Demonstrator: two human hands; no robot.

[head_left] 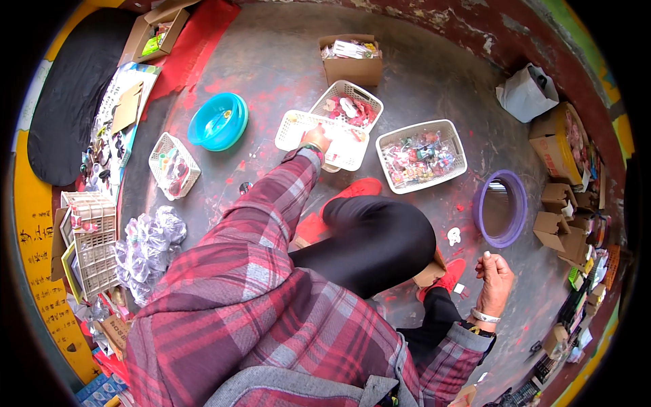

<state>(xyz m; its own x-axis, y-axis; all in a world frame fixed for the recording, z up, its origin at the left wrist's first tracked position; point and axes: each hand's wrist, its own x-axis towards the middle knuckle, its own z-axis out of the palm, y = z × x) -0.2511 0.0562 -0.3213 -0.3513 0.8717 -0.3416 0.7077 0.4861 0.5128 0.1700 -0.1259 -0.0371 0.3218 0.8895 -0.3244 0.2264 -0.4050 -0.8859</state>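
Your left hand (317, 136) is at a white basket (293, 130), your right hand (496, 279) curls near a purple tub (480, 210); both grips unclear.

Ways across the floor (285, 47), and what hems them in
Free room runs between the teal basins (215, 125) and the front white basket (297, 130), the left sleeve (254, 210) crossing its near end; a narrow gap parts that basket from the basket of packets (430, 183). Ahead of the right hand (495, 283) stands the purple tub (518, 211), with cardboard boxes (548, 144) along the floor's right edge. Toward the far edge, a carton (352, 72) blocks the way behind the rear basket (374, 122).
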